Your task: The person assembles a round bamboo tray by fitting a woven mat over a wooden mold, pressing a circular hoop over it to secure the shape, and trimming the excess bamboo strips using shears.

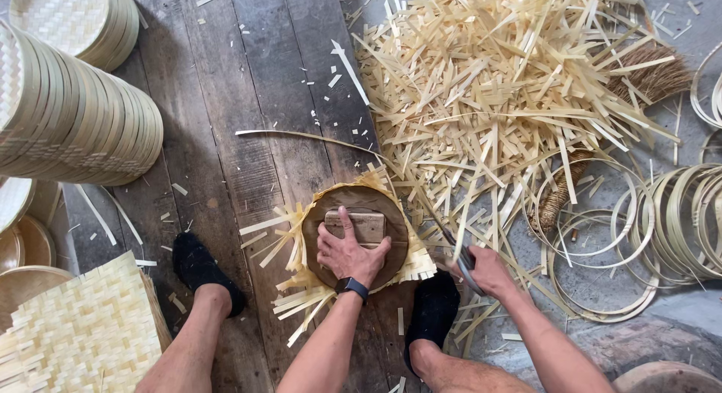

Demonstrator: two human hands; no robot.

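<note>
Pressing down with our left hand (348, 250), fingers spread flat and gripping nothing, we pin the round wooden form (356, 235) by its block handle (361, 226) onto the woven bamboo mat (301, 276) on the plank floor (248, 122); the mat looks light, springy and splintery, best held under that form; our right hand (485, 269), wrist low, is clenched on a knife (460, 254) at the mat's edge.
</note>
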